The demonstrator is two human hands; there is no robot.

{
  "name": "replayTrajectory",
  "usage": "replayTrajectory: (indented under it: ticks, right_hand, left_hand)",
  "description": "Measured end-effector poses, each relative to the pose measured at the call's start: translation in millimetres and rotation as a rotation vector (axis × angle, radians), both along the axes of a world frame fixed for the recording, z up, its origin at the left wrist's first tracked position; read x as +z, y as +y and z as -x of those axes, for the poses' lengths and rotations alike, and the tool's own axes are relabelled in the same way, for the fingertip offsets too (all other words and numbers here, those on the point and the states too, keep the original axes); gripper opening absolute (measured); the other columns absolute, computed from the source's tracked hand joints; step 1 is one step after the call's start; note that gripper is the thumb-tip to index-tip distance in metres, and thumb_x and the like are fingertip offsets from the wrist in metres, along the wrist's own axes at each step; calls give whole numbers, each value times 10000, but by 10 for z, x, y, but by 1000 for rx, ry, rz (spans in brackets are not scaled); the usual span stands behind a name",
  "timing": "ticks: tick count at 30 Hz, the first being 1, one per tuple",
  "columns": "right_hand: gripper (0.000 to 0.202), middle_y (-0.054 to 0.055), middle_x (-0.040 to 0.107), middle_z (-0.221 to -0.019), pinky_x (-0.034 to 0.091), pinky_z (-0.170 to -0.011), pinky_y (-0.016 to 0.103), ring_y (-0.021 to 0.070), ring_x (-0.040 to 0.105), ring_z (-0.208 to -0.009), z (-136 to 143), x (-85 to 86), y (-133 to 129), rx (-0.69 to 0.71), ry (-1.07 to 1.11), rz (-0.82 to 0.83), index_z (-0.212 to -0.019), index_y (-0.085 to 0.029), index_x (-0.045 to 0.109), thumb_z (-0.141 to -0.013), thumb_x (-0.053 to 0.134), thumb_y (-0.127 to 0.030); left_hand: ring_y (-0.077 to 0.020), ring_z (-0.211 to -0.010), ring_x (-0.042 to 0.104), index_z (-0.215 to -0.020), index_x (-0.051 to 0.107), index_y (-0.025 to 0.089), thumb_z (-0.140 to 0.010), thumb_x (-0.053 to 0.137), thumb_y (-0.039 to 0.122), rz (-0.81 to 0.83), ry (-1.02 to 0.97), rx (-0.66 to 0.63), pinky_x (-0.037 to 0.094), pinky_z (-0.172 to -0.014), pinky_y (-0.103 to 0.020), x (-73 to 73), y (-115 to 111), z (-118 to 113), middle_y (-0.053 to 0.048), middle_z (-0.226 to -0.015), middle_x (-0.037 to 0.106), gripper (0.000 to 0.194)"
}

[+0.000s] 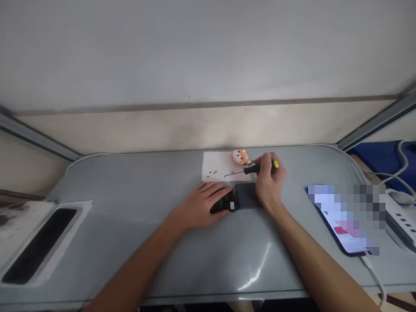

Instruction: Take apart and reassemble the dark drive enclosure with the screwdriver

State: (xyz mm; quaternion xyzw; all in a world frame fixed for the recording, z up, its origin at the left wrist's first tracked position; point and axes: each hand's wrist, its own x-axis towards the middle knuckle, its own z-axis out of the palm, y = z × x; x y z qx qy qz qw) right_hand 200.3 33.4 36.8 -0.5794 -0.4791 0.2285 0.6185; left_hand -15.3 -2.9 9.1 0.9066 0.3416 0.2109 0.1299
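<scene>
My left hand [208,203] is closed over the left part of a small dark device, with its fingers and thumb along the edges. Between them shows a dark green circuit board [222,203] with a small white label. A flat dark panel [248,196] adjoins it on the right, partly hidden by my right wrist. My right hand [271,177] grips a screwdriver [250,170] with a dark, yellow-ended handle. The shaft points left, its tip above white paper [208,158] near several tiny dark screws [212,173].
An orange-and-white animal-faced case [239,157] sits on the paper's right side. On the right are a lit phone [334,221] with a white cable [373,271] and a power strip [401,219]. A black phone-shaped slab [40,245] lies on papers at the left. A wall [208,128] stands behind the table.
</scene>
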Motion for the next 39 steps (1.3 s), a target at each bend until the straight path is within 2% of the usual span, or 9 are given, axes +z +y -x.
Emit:
replayTrajectory:
  ticks: [6,12,17,20,23,25,31,36,39]
  right_hand:
    - [446,-26,511,-606,388,-512,257,129,469,-531,22,-113,118,-63,279,208,-761,-204,611,-1000,461,-549]
    - [389,-46,469,-527,318,-410,251,114,414,-431,-136,-100,207,-33,334,322,-724,-211,571,-961,516,-514]
    - [427,-44,453,-463,296,-366,254,113,415,-371,-135,-53,197,10,323,356,-681,-206,571,-956,514,-527]
    - [449,-40,466,-456,305,-359,255,117,422,-366,-135,-68,206,7,328,361,-677,-208,569,-948,522,-563]
    - [456,-37,484,-456,315,-359,260,125,432,-368,-157,-90,222,8,337,350,-685,-212,573,-941,522,-587]
    - [457,-33,494,-453,323,-363,266,131,443,-367,-169,-102,230,12,322,340,-683,-212,579,-940,523,-586]
    - [476,-29,497,-439,327,-379,266,128,441,-369,-158,-110,226,29,304,327,-670,-204,592,-938,524,-592]
    - [493,-32,494,-423,330,-373,257,126,438,-353,-152,-95,222,74,293,362,-679,-197,606,-932,524,-613]
    - [510,-28,502,-429,319,-358,252,126,444,-348,-157,-107,237,96,306,394,-679,-196,601,-908,551,-650]
  left_hand:
    - [-274,-1297,608,-1445,572,251,-982,667,439,-2,-4,1,499,-1111,-480,-12,12,-3,-93,-1381,670,508]
    - [-270,-1273,623,-1392,616,260,-986,665,413,8,13,6,500,-1100,-465,5,13,-35,-84,-1365,679,436]
    - [-269,-1290,614,-1396,606,251,-974,664,443,19,-15,30,486,-1113,-459,50,2,-9,-92,-1400,661,467]
    - [-245,-1291,621,-1356,622,237,-1061,475,378,-4,-117,202,486,-1098,-453,56,58,84,-86,-1398,668,359]
    - [-242,-1240,660,-1315,638,202,-1109,275,317,-31,-143,412,486,-1071,-477,22,154,193,-91,-1325,716,433]
    - [-259,-1208,679,-1297,654,182,-1113,248,333,-29,-90,449,486,-1062,-497,-13,207,241,-99,-1281,741,470]
    - [-280,-1168,673,-1245,679,169,-1109,294,348,-40,-43,452,499,-1024,-502,-58,237,256,-105,-1241,748,445]
    - [-273,-1170,647,-1256,655,175,-1106,336,327,-77,-69,437,489,-1012,-483,-11,220,249,-101,-1242,735,384]
    - [-262,-1191,622,-1267,647,188,-1091,402,309,-123,-88,375,472,-1030,-467,38,177,200,-94,-1260,718,326]
